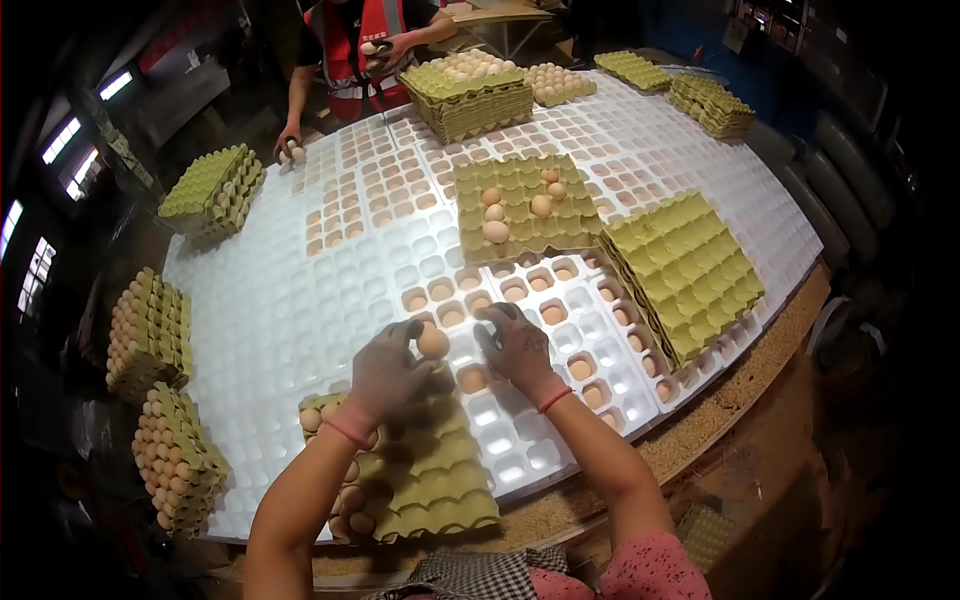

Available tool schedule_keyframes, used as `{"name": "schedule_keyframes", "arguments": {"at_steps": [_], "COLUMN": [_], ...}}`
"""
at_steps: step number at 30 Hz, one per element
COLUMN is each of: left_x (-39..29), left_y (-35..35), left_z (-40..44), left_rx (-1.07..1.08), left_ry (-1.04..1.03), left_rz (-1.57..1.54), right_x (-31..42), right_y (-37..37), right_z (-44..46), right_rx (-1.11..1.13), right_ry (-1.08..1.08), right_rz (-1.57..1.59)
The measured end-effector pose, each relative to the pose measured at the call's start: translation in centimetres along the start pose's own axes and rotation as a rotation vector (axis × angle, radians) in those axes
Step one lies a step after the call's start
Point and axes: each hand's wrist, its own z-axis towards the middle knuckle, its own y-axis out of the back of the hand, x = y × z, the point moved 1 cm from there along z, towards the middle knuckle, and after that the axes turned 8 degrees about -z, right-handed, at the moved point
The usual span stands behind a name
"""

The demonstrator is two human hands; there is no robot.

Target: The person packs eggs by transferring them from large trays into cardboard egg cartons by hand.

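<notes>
My left hand (388, 372) has its thumb and fingers closed around a light brown egg (432, 342), above the white foam tray (485, 408) with square cells. To its right, my right hand (518, 350) hovers over the cells, thumb and fingertips apart and nothing visible between them. Several cells near it hold eggs, among them an egg (473, 378) below the hand. Under my left forearm lies a yellow-green pulp egg tray (430, 475), with eggs along its left side partly hidden by the arm. A red band circles each wrist.
A pulp tray (525, 215) with several eggs rests on the foam surface ahead. Stacked pulp trays (685, 270) lie to the right; egg stacks (180, 455) line the left edge. Across the table, a person in a red vest (375, 40) holds eggs near a tall tray stack (475, 110).
</notes>
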Motion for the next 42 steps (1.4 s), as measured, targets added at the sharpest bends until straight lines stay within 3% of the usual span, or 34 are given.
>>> {"name": "schedule_keyframes", "arguments": {"at_steps": [1,3,6,8,9,12,13,15,17,19,21,22,23,25,27,29,30,31,33,34,36,39,40,41,42], "left_x": [0.6,0.8,2.5,1.4,3.1,6.0,5.7,5.5,7.4,8.6,11.6,13.1,15.6,14.7,12.9,12.5,12.6,13.1,13.9,13.5,13.2,13.8,15.2,16.4,17.6], "left_y": [-1.6,-4.0,-5.4,-4.2,-4.1,-5.9,-5.5,-3.5,-0.4,4.3,7.3,7.7,7.4,6.9,6.7,6.9,7.3,7.4,6.8,6.4,6.3,7.0,7.5,8.0,8.1], "left_z": [1.4,3.7,5.2,4.8,4.3,3.1,2.9,1.9,1.3,-0.7,-3.8,-5.3,-6.7,-9.0,-10.2,-11.6,-12.0,-12.3,-12.6,-12.5,-11.4,-11.2,-11.9,-12.5,-13.3], "left_rx": [0.012,0.198,0.109,-0.02,-0.06,0.097,0.256,0.272,0.107,-0.119,-0.278,-0.353,-0.399,-0.332,-0.202,-0.087,-0.06,-0.052,0.274,0.258,0.286,0.329,0.199,0.069,-0.153], "left_ry": [-0.039,0.009,0.035,0.055,0.002,-0.132,-0.085,0.274,0.187,0.189,0.232,0.213,0.205,0.295,0.217,0.157,0.018,0.021,-0.083,-0.122,-0.082,-0.016,-0.001,0.013,0.188], "left_rz": [0.043,0.231,-0.001,-0.282,-0.254,0.047,0.142,-0.324,-0.795,-0.737,-0.736,-0.75,-0.632,-0.586,-0.308,-0.177,0.013,0.001,0.319,0.442,0.465,0.478,0.252,0.026,-0.723], "right_x": [-0.4,-2.5,-3.5,-4.1,-4.1,-3.5,-3.5,-3.7,-3.6,-2.5,1.2,4.1,7.1,9.9,9.7,11.1,10.1,10.4,12.9,14.3,16.5,15.5,16.2,15.8,15.3], "right_y": [-0.6,-3.7,-5.0,-4.9,-5.0,-4.6,-4.6,-4.5,-4.5,-4.4,-3.8,-3.4,-3.6,-7.3,-10.5,-7.2,-7.2,-6.4,-5.5,-6.3,-8.6,-9.8,-8.0,-8.0,-8.0], "right_z": [0.7,0.8,-0.3,0.1,0.0,0.2,0.1,0.0,-0.2,-0.2,0.0,-0.1,-0.3,-1.8,-2.7,-2.1,-2.1,-2.4,-2.7,-3.4,-5.1,-5.2,-4.7,-4.4,-4.1], "right_rx": [-0.084,0.151,0.045,-0.005,-0.055,-0.015,0.001,-0.012,-0.041,-0.124,-0.017,0.047,0.107,0.242,0.415,0.472,0.454,0.377,0.462,0.459,0.812,0.786,0.769,0.766,0.66], "right_ry": [0.06,0.114,0.241,0.18,0.122,0.153,0.181,0.2,0.239,0.256,0.293,0.432,0.567,0.747,0.712,0.415,0.337,0.259,0.316,0.307,0.485,0.483,0.32,0.322,0.238], "right_rz": [-0.035,-0.246,-0.302,-0.219,-0.144,-0.229,-0.23,-0.211,-0.193,-0.174,0.023,0.059,0.091,-0.156,-0.226,0.073,0.311,0.391,0.197,0.186,-0.485,-0.365,-0.258,-0.261,0.105]}}
